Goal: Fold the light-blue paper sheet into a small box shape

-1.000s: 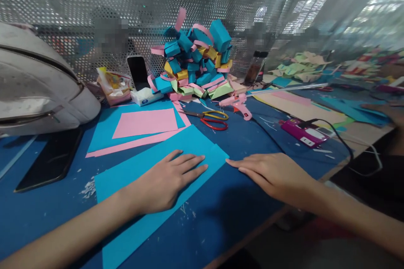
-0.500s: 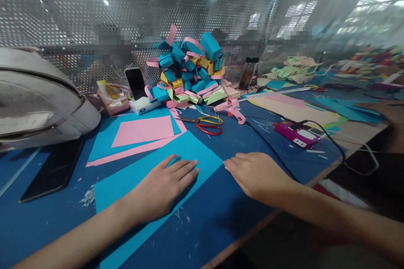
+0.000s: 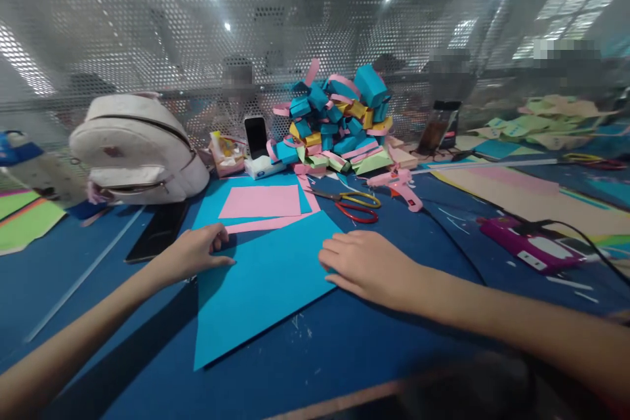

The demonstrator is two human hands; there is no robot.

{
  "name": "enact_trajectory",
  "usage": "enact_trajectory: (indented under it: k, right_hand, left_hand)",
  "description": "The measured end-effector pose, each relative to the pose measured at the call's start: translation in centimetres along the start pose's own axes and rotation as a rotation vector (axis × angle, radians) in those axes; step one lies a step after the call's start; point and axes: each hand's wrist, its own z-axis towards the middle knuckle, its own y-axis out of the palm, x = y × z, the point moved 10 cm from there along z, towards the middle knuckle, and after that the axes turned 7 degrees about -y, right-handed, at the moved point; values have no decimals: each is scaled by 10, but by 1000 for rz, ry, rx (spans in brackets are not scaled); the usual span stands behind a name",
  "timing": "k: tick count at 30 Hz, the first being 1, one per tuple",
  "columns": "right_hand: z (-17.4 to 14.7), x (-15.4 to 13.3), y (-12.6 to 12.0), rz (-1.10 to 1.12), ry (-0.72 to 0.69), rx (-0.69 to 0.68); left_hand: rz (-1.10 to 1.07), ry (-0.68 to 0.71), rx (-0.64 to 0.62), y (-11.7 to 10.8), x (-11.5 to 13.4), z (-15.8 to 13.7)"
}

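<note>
A large sheet of blue paper (image 3: 266, 282) lies at a slant on the blue tabletop in front of me. My right hand (image 3: 361, 269) is palm down at the sheet's right corner, fingers bent together over it. My left hand (image 3: 199, 252) hovers at the sheet's left edge, thumb stretched over the paper and apart from the curled fingers. Just behind lies a smaller pink sheet (image 3: 260, 202) on other blue paper, with pink strips beside it. Scissors (image 3: 354, 205) with one yellow and one red handle lie beyond the right hand, near a pink glue gun (image 3: 401, 187).
A pile of folded paper pieces (image 3: 335, 121) stands at the back. To the left are a white backpack (image 3: 142, 151) and a dark phone (image 3: 157, 233). A purple power bank (image 3: 531, 246) with a cable lies to the right. A perforated metal screen (image 3: 305, 26) closes off the back.
My view has swung left. My left hand has lifted off the middle of the blue sheet and moved to its left edge. The sheet has turned slightly, with my right hand still at its corner.
</note>
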Motion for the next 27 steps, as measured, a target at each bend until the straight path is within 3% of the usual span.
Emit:
enact_trajectory:
  k: [4, 7, 13, 18, 21, 27]
  right_hand:
    - [10, -18, 3, 65, -105, -14]
    - [11, -17, -2, 95, -101, -4]
    - [8, 22, -13, 137, -33, 188]
    - [12, 50, 11, 210, -19, 174]
    - [10, 43, 17, 245, -40, 162]
    - [0, 6, 7, 202, -162, 153]
  left_hand:
    - [-29, 9, -34, 6, 9, -5]
    - [-49, 70, -24, 3, 26, -7]
    - [-98, 241, 18, 4, 69, -19]
    - [-41, 352, 47, 17, 86, -28]
    - [60, 422, 102, 20, 93, -39]
    - [233, 522, 136, 24, 116, -66]
